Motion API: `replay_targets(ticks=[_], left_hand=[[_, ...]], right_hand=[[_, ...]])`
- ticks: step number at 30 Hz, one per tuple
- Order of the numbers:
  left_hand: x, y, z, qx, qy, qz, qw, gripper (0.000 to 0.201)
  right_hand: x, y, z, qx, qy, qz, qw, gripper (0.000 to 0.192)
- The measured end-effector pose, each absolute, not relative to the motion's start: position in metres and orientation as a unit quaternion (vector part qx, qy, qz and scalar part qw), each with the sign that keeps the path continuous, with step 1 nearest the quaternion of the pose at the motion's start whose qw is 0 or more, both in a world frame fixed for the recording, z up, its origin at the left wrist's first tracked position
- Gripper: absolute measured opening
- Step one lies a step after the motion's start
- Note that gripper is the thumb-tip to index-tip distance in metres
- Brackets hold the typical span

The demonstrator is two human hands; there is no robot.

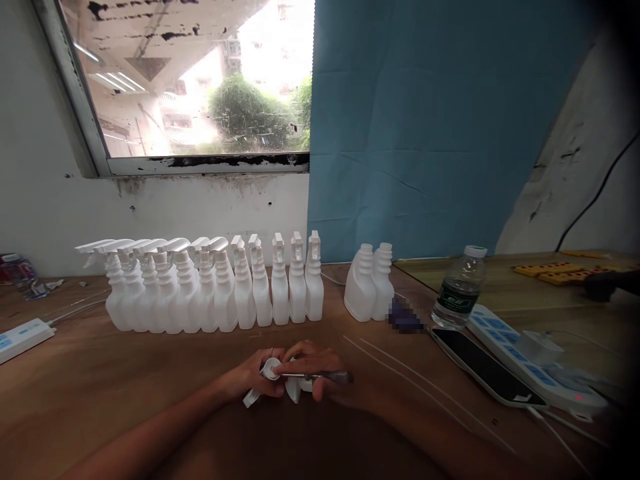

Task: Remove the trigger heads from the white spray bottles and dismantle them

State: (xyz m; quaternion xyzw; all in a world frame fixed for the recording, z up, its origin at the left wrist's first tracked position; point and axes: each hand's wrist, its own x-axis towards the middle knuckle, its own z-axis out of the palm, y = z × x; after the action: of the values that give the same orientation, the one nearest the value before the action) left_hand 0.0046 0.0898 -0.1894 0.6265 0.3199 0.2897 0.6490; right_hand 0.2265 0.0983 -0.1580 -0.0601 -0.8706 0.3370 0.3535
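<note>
Spray head: a white trigger spray head (273, 371) is lying low over the near middle of the wooden table (150, 373), caught between both hands, its round collar facing the camera.
Left hand: the left hand (253, 377) is closing its fingers around the spray head from the left, with one white part sticking out below the palm.
Right hand: the right hand (317, 373) is gripping a thin dark-handled tool (320, 377), whose metal tip is pointing at the collar; its fingers are also touching the white part.
Finished row: a line of white spray bottles (215, 287) with heads fitted is standing behind the hands, side by side.
Open bottles: two white bottles without heads (370, 283) are standing just right of that row.
Right side: a water bottle (459, 288), a dark phone (487, 367) and a white power strip (530, 367) are lying well apart from the hands.
Far left: another power strip (23, 337) is resting at the table edge.
</note>
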Motion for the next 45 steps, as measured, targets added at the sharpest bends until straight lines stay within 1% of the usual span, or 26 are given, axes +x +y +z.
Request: replay_targets(ticks=[3,6,10,12,14,16,18,21,27,30,33,35,37,40,43,45], left_hand=[[0.004,0.089,-0.187,0.664,0.305,0.263,0.630,0.041],[0.005,0.088,-0.183,0.704,0.274,0.272,0.596,0.036],[0.007,0.089,-0.183,0.726,0.266,0.282,0.568,0.042],[0.006,0.089,-0.183,0.732,0.293,0.290,0.542,0.047],[0.003,0.088,-0.182,0.741,0.321,0.298,0.509,0.052],[0.000,0.087,-0.179,0.756,0.340,0.302,0.471,0.053],[-0.003,0.085,-0.174,0.778,0.354,0.300,0.423,0.051],[-0.006,0.084,-0.168,0.800,0.378,0.285,0.369,0.045],[-0.005,0.085,-0.174,0.805,0.428,0.281,0.299,0.033],[-0.004,0.085,-0.176,0.804,0.444,0.283,0.274,0.031],[-0.003,0.084,-0.175,0.814,0.431,0.291,0.258,0.029],[-0.003,0.083,-0.176,0.825,0.417,0.297,0.241,0.026],[-0.003,0.082,-0.177,0.836,0.410,0.293,0.217,0.024],[-0.003,0.079,-0.178,0.853,0.423,0.252,0.170,0.026],[-0.002,0.078,-0.178,0.867,0.438,0.203,0.121,0.030],[-0.001,0.078,-0.179,0.867,0.452,0.187,0.093,0.031]], right_hand=[[0.225,0.096,-0.159,-0.095,-0.834,0.417,0.348,0.072],[0.224,0.096,-0.163,-0.126,-0.802,0.463,0.355,0.078],[0.229,0.105,-0.164,-0.195,-0.737,0.525,0.378,0.082],[0.238,0.115,-0.162,-0.218,-0.715,0.531,0.398,0.083],[0.249,0.126,-0.158,-0.235,-0.705,0.514,0.428,0.086],[0.259,0.137,-0.153,-0.252,-0.694,0.508,0.444,0.089],[0.267,0.147,-0.151,-0.262,-0.682,0.528,0.432,0.090],[0.272,0.157,-0.154,-0.275,-0.673,0.565,0.390,0.091],[0.275,0.164,-0.167,-0.307,-0.705,0.568,0.293,0.093],[0.277,0.162,-0.164,-0.316,-0.711,0.557,0.291,0.090],[0.280,0.161,-0.153,-0.307,-0.726,0.534,0.307,0.088],[0.281,0.163,-0.144,-0.307,-0.734,0.509,0.329,0.082],[0.281,0.170,-0.134,-0.326,-0.725,0.478,0.374,0.071],[0.276,0.190,-0.119,-0.361,-0.685,0.416,0.477,0.050],[0.268,0.217,-0.102,-0.381,-0.655,0.374,0.535,0.040],[0.261,0.234,-0.091,-0.388,-0.650,0.355,0.548,0.041]])
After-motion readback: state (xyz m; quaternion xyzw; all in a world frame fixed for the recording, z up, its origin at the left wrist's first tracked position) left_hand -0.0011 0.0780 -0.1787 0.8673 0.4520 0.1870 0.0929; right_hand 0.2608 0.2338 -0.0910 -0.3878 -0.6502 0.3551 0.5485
